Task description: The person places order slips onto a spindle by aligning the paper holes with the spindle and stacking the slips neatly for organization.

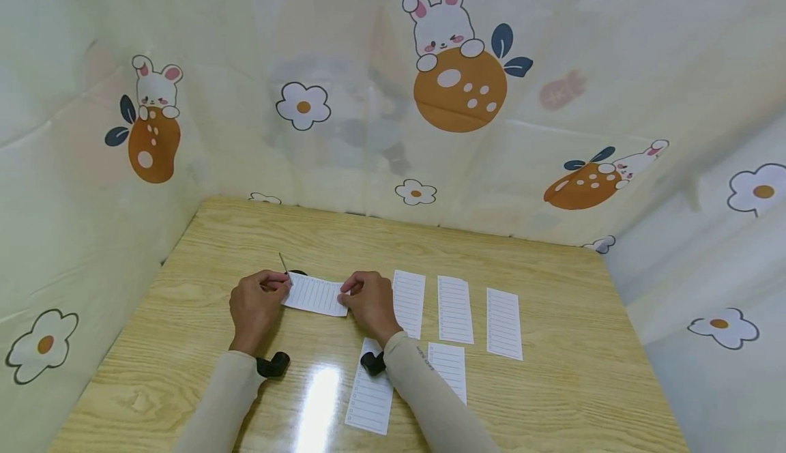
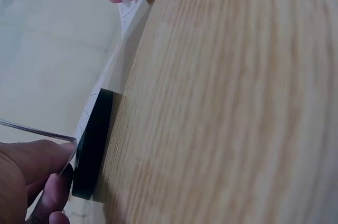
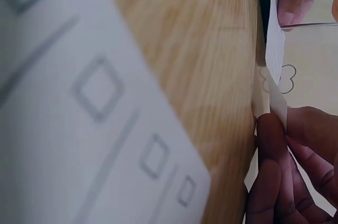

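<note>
My left hand (image 1: 254,306) pinches the left end of a white lined checklist slip (image 1: 316,295). At the other end, my right hand (image 1: 370,303) pinches it between thumb and fingers. The slip is stretched sideways, slightly bowed, close over the table. A thin upright metal spike (image 2: 37,130) rises right at its left end, beside my left fingertips. Beneath that end is the spike's dark flat base (image 2: 92,145), mostly hidden by the slip in the head view. In the right wrist view, the slip (image 3: 274,44) appears nearly edge-on between both hands.
Several like slips lie on the wooden table (image 1: 565,371): a row to the right, with a left slip (image 1: 408,303) and a far right slip (image 1: 504,323), plus a near slip (image 1: 370,398) under my right forearm. A patterned curtain (image 1: 362,44) surrounds the table's back and sides.
</note>
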The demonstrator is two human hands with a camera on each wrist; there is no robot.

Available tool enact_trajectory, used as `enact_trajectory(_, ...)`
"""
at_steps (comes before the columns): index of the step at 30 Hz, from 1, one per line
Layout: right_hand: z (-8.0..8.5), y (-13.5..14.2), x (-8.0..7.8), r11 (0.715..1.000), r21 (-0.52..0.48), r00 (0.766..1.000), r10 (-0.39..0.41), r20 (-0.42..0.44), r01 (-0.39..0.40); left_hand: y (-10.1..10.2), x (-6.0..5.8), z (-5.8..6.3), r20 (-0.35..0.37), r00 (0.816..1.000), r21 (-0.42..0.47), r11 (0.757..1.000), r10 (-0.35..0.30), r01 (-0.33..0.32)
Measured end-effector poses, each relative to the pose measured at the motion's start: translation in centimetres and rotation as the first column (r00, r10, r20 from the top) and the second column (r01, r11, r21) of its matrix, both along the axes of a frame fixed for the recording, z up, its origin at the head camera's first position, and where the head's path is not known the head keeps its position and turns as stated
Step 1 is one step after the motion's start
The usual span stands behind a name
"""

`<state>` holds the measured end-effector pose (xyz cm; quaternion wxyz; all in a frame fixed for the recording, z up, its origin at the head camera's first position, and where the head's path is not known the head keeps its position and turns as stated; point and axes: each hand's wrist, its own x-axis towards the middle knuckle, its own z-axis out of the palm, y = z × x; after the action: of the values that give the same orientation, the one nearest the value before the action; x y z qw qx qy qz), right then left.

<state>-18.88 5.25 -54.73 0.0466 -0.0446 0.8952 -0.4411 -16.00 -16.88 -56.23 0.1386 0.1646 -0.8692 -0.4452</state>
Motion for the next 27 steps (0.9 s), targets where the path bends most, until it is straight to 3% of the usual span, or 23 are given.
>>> enact_trajectory(12, 0.8, 0.9, 0.3, 0.999, 0.005, 0.999, -0.040, 0.008, 0.040, -0.3, 0.8, 0.6, 0.002, 0.999, 0.058, 0.997, -0.042, 0.042)
enact_trajectory(27, 2.3, 1.7, 1.6, 0.997, -0.060, 0.996, -0.049, -0.071, 0.044, 0.3, 3.0, 1.3, -0.069, 0.998, 0.052, 0.999, -0.009, 0.013)
